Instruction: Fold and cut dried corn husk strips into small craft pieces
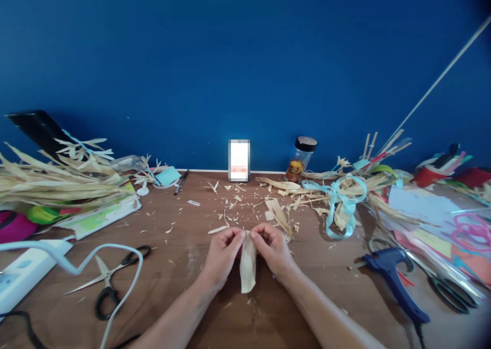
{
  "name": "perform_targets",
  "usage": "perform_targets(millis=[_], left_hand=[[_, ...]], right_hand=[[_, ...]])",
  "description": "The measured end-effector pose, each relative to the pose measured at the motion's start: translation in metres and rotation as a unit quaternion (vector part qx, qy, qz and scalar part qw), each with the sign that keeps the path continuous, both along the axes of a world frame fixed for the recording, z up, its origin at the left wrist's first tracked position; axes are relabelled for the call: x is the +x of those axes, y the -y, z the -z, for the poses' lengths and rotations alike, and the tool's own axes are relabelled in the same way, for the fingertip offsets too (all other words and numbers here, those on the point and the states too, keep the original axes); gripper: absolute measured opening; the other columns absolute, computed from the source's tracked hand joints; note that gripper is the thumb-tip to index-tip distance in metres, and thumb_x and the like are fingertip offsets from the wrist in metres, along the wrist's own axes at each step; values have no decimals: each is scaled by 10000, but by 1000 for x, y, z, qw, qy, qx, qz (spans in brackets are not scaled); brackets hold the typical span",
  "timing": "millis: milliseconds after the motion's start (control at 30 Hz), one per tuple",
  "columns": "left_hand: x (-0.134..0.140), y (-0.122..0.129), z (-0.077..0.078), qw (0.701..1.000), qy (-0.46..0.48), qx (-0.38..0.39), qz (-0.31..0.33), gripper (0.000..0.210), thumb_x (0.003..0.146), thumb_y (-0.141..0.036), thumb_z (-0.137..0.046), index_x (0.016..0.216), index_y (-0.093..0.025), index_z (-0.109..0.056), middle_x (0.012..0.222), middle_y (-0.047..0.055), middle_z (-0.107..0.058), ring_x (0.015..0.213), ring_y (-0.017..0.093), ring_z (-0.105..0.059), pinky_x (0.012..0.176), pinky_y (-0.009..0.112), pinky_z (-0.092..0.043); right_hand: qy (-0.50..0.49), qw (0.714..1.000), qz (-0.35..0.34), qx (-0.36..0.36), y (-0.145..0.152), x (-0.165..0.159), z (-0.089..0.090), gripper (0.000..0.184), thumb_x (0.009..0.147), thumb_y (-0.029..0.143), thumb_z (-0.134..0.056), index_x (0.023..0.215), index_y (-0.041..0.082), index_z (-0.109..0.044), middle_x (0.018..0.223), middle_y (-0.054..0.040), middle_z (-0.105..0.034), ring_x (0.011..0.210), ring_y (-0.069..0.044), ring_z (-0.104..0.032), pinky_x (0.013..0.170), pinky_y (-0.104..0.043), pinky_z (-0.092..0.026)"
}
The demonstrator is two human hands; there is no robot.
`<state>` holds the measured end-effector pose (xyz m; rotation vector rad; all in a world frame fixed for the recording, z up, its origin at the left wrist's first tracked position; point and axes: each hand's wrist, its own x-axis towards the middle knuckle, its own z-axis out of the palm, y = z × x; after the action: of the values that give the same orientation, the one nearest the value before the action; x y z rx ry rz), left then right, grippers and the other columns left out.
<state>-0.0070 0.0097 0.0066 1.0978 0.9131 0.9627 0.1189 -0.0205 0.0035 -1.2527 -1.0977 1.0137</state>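
Observation:
Both hands meet at the middle of the brown table, pinching the top end of one strip of dried corn husk (248,267). My left hand (224,252) grips its upper left edge between thumb and curled fingers. On the upper right edge, my right hand (273,247) does the same, its thumb close to the left one. The pale strip hangs down toward me between the wrists, narrow and slightly creased. Its top end is partly hidden by the fingertips. Just beyond the hands lie a folded piece of husk (279,215) and many small scraps.
Open black-handled scissors (105,276) and a white power strip (34,267) with cables lie left, below a husk pile (57,180). To the right are a blue glue gun (397,277), more scissors (448,287) and light-blue ribbon (341,206). A black-lidded jar (300,160) stands near the wall.

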Motion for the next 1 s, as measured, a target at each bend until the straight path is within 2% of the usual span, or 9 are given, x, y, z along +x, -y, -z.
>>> perform_targets(millis=[267, 600, 800, 1000], left_hand=[[-1, -2, 8, 1000, 5, -14, 18, 218, 748, -355, -560, 665, -153, -565, 551, -48, -469, 510, 76, -420, 501, 182, -344], [-1, -1, 7, 999, 23, -24, 33, 230, 750, -361, -561, 670, -146, -556, 548, -47, -448, 500, 73, -407, 485, 182, -347], [-2, 0, 2, 999, -8, 21, 27, 211, 743, -331, -574, 650, -142, -568, 516, -53, -439, 478, 61, -365, 456, 164, -310], [-2, -2, 2, 994, -80, 76, 14, 200, 751, -314, -561, 649, -143, -575, 571, -34, -482, 536, 74, -403, 498, 171, -328]], right_hand=[[19, 1000, 4, 9, 1, 1, 2, 165, 752, 308, -568, 691, 156, -553, 567, 44, -479, 499, -73, -412, 468, -180, -324], [66, 998, 11, 19, -1, 1, 2, 166, 758, 304, -547, 683, 156, -541, 572, 38, -480, 502, -81, -409, 476, -190, -325], [98, 995, 16, 28, 1, 0, -1, 139, 759, 272, -531, 678, 160, -543, 580, 32, -501, 516, -88, -425, 486, -193, -340], [130, 991, 22, 36, 3, -1, -4, 143, 760, 265, -526, 670, 155, -543, 578, 31, -499, 520, -86, -424, 485, -190, -343]])
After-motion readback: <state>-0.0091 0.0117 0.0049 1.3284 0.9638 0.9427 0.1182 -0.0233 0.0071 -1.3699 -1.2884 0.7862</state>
